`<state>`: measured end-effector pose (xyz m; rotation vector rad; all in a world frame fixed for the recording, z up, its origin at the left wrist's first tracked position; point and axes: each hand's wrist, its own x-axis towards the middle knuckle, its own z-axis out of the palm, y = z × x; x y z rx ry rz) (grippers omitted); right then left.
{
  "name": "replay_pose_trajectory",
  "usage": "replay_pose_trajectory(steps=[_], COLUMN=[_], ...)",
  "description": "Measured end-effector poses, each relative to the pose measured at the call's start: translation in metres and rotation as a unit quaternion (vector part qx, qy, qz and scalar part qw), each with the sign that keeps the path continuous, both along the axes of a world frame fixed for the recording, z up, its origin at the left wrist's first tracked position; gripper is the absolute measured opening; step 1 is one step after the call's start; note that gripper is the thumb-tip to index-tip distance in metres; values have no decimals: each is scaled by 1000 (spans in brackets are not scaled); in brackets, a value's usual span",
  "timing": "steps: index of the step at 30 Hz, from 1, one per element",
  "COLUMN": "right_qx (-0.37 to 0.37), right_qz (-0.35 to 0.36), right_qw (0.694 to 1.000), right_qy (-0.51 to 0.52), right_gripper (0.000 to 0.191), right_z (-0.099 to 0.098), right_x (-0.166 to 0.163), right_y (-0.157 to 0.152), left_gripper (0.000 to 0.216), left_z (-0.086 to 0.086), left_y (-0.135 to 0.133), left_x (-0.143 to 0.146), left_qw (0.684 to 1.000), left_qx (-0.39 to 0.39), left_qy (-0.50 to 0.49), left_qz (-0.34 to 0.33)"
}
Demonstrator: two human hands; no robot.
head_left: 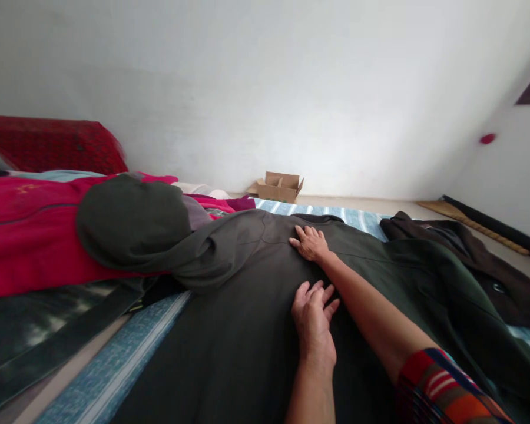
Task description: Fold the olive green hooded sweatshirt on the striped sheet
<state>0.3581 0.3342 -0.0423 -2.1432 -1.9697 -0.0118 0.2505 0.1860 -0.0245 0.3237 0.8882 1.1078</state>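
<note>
Over smooth dk-gray garment (242, 312): R hand (310, 243) flat, L hand (315, 327) nearby half-curled, both empty.

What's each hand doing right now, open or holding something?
Left hand: open, fingers loosely curled, nothing visibly held; contact can't be told.
Right hand: open, palm down on the dark garment, gripping nothing visible.

A plain white wall (265, 94) spans the background, meeting a pale side wall (516, 159) bearing a blurred red round spot (488, 138). Soft, even light falls across both. An open cardboard box (277, 191) stands near the wall's base, beyond a blue-and-white striped cover (110, 365). Pale floor (380, 205) shows behind; a red patterned panel (57, 144) stands far left.
</note>
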Motion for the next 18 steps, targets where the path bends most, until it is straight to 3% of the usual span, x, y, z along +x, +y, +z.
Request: replay_pose_trajectory(steps=[8,13,18], right_qx=[-2,4,-3], right_qz=[1,-75,-77], right_qw=[1000,997,997], right_qy=[18,14,14], right_gripper=[59,61,64], right_z=[10,5,14], right_x=[-1,22,43], right_y=[-7,-34,-54], left_gripper=[42,39,40], left_z=[1,0,2], left_y=[2,3,3], left_x=[0,1,2], left_qw=[1000,1000,999], left_qx=[4,20,32], left_qy=[-2,-3,2], left_qz=[9,4,3])
